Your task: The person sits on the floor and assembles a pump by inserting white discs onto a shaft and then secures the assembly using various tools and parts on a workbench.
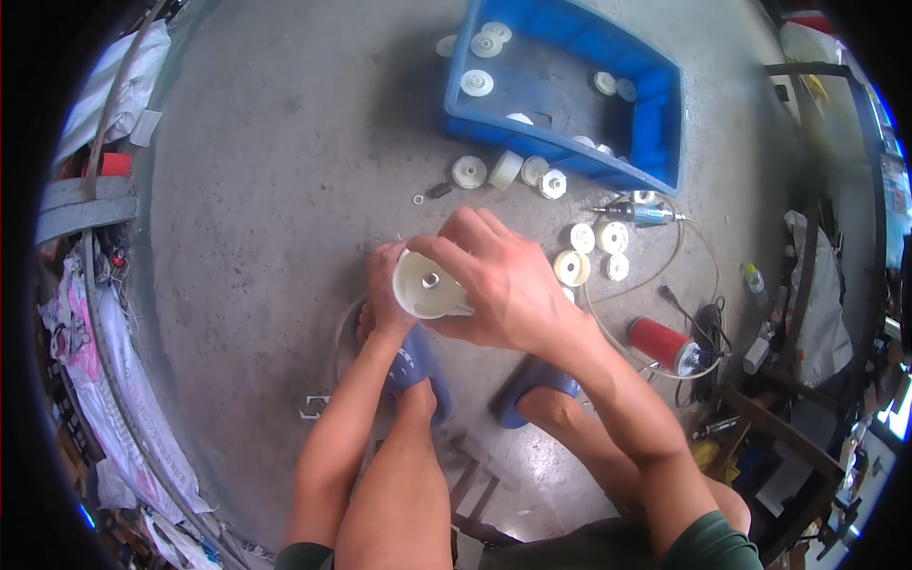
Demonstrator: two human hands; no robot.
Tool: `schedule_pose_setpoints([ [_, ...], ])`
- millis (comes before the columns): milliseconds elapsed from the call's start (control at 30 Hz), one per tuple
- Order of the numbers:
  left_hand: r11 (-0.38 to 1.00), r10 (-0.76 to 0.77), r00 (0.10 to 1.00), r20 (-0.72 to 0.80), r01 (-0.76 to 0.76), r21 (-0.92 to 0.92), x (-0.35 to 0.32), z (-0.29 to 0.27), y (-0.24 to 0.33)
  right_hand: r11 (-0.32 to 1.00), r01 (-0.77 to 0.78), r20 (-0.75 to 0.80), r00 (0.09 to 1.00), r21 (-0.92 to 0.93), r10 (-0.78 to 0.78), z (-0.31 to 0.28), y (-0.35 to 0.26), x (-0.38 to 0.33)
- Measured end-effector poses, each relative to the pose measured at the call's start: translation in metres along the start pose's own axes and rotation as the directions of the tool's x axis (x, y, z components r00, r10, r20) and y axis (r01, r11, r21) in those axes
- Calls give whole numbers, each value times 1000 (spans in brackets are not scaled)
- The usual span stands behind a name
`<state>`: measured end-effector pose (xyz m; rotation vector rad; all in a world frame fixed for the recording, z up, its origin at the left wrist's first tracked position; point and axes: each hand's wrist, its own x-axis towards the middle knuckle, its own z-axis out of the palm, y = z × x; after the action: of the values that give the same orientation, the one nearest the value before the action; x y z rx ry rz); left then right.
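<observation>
A white plastic cup-shaped part [408, 283] is held up over my feet, its open side facing me. At the middle of its floor sits a small metal piece [430, 280], and a small spout-like lip juts from the rim. My right hand [508, 280] is closed round the right side of the cup, fingers over its far rim and thumb below. Pressed against its left side is my left hand [383, 293], with curled fingers partly hidden behind the cup.
Beyond my hands, a blue crate [560, 152] holds several white round parts. More white wheels [572, 268] lie on the floor at right, near a blue power screwdriver [651, 214], its looping cable and a red cylinder [662, 345]. White sacks [123, 380] line the left side.
</observation>
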<state>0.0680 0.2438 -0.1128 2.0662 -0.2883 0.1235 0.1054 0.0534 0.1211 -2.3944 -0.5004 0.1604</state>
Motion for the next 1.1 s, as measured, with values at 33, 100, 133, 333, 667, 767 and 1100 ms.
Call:
schedule_pose_setpoints([
  [33, 1000, 10, 1000, -19, -10, 22, 4, -2, 3, 999, 21, 48, 999, -25, -19, -4, 4, -1],
  [100, 992, 112, 994, 4, -112, 57, 12, -14, 12, 999, 25, 44, 999, -42, -23, -10, 22, 5],
  [133, 991, 113, 994, 5, -113, 74, 11, -16, 8, 999, 41, -26, 999, 5, -41, -11, 34, 13],
  [333, 998, 49, 999, -8, -49, 40, 9, -18, 10, 860, -369, -86, 928, -352, 363, -11, 225, 172],
  [667, 989, 113, 994, 2, -113, 90, 9, -25, 7, 983, -174, -464, 877, -60, 127, -21, 185, 139],
  [767, 985, 137, 991, -11, -135, 108, 16, -17, 10, 963, 88, -276, 961, 257, -14, -24, 93, 67],
  [1100, 977, 169, 985, -22, -165, 132, 16, -14, 10, 942, 40, 128, 988, 335, -87, 1, 17, 5],
])
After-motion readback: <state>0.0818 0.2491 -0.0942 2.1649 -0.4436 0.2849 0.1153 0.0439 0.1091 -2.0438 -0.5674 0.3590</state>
